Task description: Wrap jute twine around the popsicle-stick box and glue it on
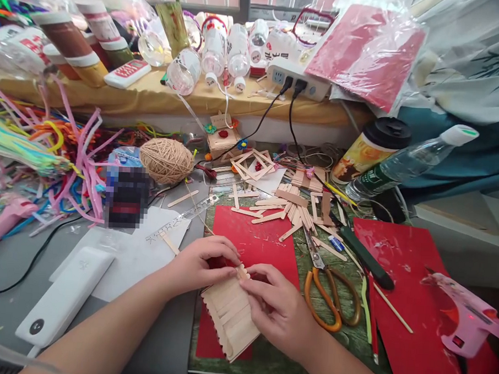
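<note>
A panel of pale craft sticks (231,316), joined side by side with a scalloped left edge, lies tilted over red paper (256,231). At its upper edge is a short craft-stick piece (242,272) with rounded ends. My left hand (207,265) is closed, thumb and fingertips pinching at this piece from the left. From the right, my right hand (279,304) pinches the same spot with thumb and forefinger, its other fingers curled along the panel's right side. My fingers hide part of the small piece.
Loose craft sticks (300,211) are heaped beyond the hands. Orange-handled scissors (323,289) and a pink glue gun (467,315) lie to the right. A white power bank (65,297), a clear ruler (182,220) and a twine ball (167,160) are on the left.
</note>
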Motion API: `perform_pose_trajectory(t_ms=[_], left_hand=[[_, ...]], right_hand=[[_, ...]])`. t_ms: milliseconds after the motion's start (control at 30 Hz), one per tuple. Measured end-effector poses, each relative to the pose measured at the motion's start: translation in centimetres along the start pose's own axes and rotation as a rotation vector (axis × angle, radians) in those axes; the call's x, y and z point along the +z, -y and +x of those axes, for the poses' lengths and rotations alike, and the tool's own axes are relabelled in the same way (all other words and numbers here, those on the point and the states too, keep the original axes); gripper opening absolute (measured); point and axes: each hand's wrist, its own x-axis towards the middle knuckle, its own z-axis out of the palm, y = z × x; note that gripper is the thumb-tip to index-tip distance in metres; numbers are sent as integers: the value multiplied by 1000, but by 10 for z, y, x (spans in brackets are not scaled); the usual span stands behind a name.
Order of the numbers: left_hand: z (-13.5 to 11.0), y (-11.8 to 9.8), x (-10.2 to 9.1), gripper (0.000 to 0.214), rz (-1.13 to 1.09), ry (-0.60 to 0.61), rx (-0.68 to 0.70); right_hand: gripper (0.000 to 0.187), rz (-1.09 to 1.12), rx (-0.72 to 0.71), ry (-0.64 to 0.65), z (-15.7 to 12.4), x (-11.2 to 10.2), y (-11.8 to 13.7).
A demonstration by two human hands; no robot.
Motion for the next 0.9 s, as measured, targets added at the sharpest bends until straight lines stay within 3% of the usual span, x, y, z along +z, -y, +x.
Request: perform_pose_trajectory(t_ms=[367,900], left_hand=[[4,-3,15,11,-55,-73,-154],[6,-6,11,14,-66,-32,-156]], right_hand=[[52,-87,-14,45,-6,1,-2],[67,-327,-117,23,-8,1,-2]])
